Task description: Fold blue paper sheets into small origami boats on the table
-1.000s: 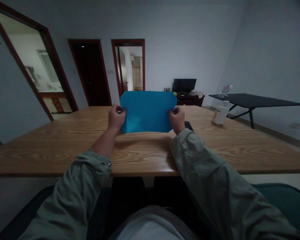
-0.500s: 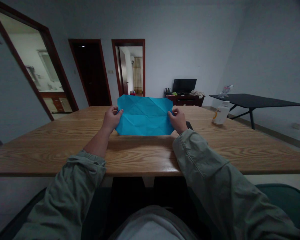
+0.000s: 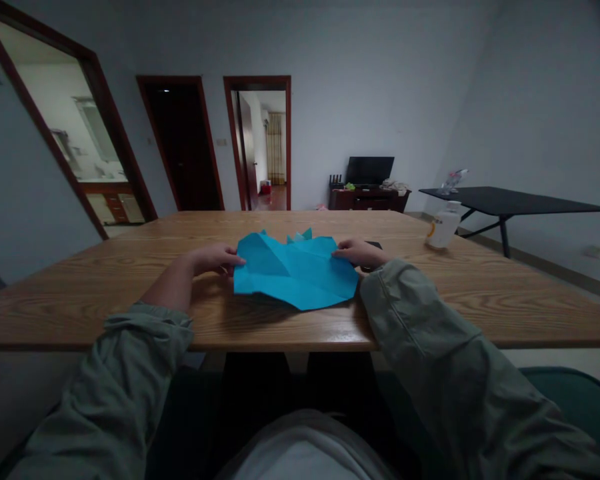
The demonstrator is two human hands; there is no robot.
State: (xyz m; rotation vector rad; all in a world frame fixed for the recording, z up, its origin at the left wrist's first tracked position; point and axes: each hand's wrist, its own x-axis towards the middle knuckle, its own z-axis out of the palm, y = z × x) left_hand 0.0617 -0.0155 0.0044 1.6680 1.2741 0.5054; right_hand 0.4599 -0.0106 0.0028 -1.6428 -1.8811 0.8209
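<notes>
**Creased blue paper (image 3: 295, 273) lying flat on the table (image 3: 105, 313)**

The creased blue paper sits near the table's front edge, around the middle, with a few small pointed flaps rising along its far side. The left hand (image 3: 214, 259) lies at the paper's left edge, and its extended left fingers (image 3: 233, 261) just reach the surface. The right hand (image 3: 360, 252) lies at the paper's upper right edge, its right fingers (image 3: 343, 252) resting on the paper. Both hands are open and flat, with no visible pinch on the paper. Just beside the right hand, on the table, is a flat black object (image 3: 374, 245), partly hidden, too dark to identify. Toward the table's far right corner stands a white bottle (image 3: 443, 228), upright and well apart from the paper. Beyond the table's far edge are a dark wooden cabinet (image 3: 367, 199) with a black screen (image 3: 370, 171) on it. Off the table's right side stands a black side table (image 3: 510, 200).
</notes>
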